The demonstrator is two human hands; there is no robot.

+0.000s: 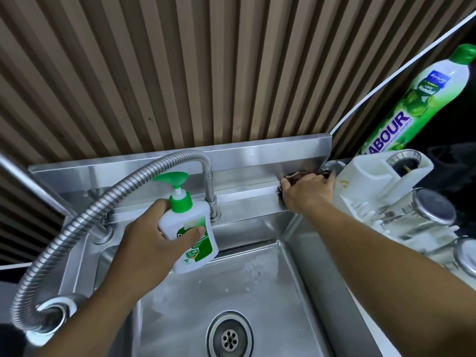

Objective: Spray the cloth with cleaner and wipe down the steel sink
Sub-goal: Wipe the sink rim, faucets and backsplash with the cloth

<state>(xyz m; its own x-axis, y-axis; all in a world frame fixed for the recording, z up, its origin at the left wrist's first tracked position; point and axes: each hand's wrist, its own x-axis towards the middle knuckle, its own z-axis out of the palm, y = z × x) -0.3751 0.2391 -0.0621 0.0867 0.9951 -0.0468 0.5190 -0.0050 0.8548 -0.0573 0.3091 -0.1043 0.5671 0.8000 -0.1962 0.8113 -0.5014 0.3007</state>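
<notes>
L hand (152, 240) grips pump bottle (189, 235), R hand (307, 193) clutches cloth (296, 175)

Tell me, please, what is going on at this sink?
A person is cleaning the steel sink. The right hand grips a dark cloth against the back ledge, near its right corner. The left hand holds a green-topped pump bottle above the basin.

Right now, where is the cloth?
Head view, right side: the cloth is under the right hand on the sink ledge, beside the white rack.
</notes>
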